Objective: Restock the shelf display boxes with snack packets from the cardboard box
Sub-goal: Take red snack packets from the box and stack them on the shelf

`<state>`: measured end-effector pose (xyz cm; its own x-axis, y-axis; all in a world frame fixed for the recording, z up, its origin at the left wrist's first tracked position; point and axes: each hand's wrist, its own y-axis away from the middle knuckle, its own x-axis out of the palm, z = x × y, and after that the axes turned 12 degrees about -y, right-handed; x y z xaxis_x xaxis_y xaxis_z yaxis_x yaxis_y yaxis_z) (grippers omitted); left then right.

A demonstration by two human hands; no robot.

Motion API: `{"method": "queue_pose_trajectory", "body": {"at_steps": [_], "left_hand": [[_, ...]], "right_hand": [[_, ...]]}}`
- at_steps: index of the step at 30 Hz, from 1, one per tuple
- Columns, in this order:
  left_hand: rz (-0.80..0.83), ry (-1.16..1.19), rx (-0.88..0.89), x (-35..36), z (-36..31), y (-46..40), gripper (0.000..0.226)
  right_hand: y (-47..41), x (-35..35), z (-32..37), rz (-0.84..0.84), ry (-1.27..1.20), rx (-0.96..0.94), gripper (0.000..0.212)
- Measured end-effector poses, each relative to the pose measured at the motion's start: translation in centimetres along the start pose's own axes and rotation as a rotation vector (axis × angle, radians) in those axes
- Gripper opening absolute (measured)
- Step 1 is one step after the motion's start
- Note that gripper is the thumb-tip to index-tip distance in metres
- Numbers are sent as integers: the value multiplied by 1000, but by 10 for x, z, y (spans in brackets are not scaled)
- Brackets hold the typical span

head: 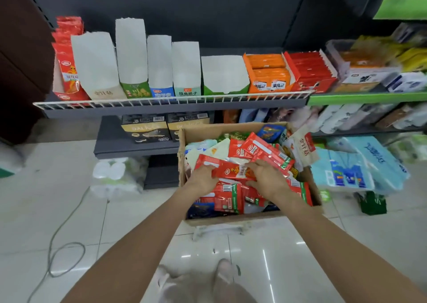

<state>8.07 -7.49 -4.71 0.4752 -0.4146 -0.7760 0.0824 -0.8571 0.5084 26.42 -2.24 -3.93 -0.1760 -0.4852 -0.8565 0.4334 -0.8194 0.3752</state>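
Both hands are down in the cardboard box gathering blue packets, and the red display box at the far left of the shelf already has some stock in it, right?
Not quite: the head view shows the left hand and right hand in the cardboard box gathering red packets, not blue ones. The red display box at the shelf's far left does hold some stock.

I am standing in a small shop, at a retail shelving unit with a white wire front rail. Open display boxes of packaged snacks line it, labels facing out. To the right, a green-edged shelf carries more packaged goods, and wrapped tissue packs sit on the glossy tiled floor.
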Motion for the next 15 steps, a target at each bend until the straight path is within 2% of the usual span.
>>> {"method": "queue_pose_trajectory", "body": {"at_steps": [4,7,12,15], "left_hand": [[-78,132,-126,7,-3,-2,35],[-92,227,-204,8,-10,-6,40],[-141,357,-316,6,-21,-16,32],[-290,386,-265,-7,-30,-13,19]], "right_hand": [[-4,-7,-12,-139,-269,38,34],[-4,-17,-15,-210,-485,19,27],[2,-32,-14,-118,-1004,120,16],[5,-46,-12,-52,-1219,166,25]]}}
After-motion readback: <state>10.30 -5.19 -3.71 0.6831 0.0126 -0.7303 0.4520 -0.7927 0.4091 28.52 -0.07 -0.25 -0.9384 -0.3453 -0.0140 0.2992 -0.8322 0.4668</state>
